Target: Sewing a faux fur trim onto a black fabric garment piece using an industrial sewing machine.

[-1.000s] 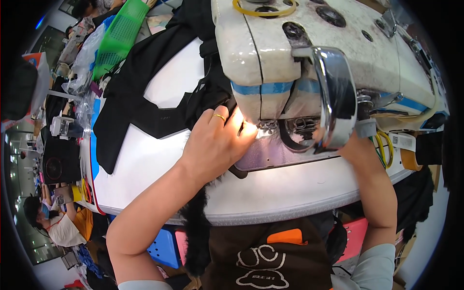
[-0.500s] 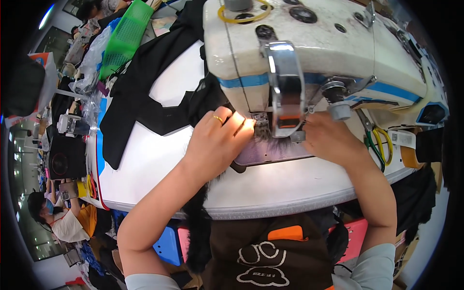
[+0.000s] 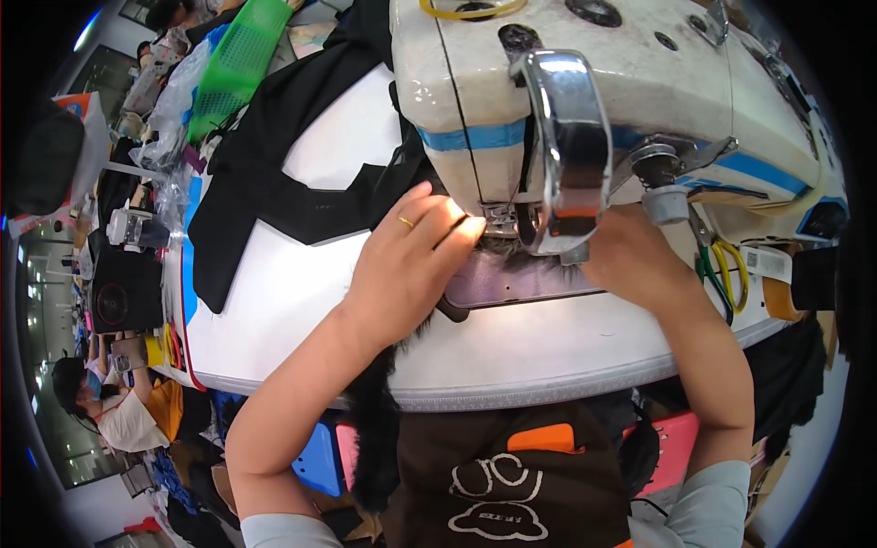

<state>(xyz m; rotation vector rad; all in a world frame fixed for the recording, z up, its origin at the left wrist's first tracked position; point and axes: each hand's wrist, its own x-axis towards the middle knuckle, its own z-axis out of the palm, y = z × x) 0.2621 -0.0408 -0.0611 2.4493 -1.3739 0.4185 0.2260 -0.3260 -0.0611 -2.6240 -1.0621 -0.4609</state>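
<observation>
My left hand (image 3: 411, 256), with a ring on one finger, is bent over black material just left of the presser foot (image 3: 499, 217). Its thumb and fingertips press together there, closed on a black fur trim (image 3: 373, 438) that runs down from beneath the hand over the table edge. Dark fur (image 3: 530, 260) also shows at the foot, above the shiny bed plate (image 3: 521, 279). My right hand (image 3: 639, 258) lies right of the needle area; the chrome lever (image 3: 574, 146) and machine head hide its fingertips. Flat black fabric pieces (image 3: 274, 196) spread to the left.
The white sewing machine (image 3: 475, 91) overhangs both hands. Scissors with green and yellow handles (image 3: 722, 274) lie to the right. A green basket (image 3: 233, 68) stands at the far left. Along the front runs the table edge with a ruler (image 3: 512, 395). Another person (image 3: 132, 402) sits at the left.
The view has shifted slightly, so the machine head and lever sit farther right. Both hands keep nearly the same place beside the foot; the left fingers look slightly more raised.
</observation>
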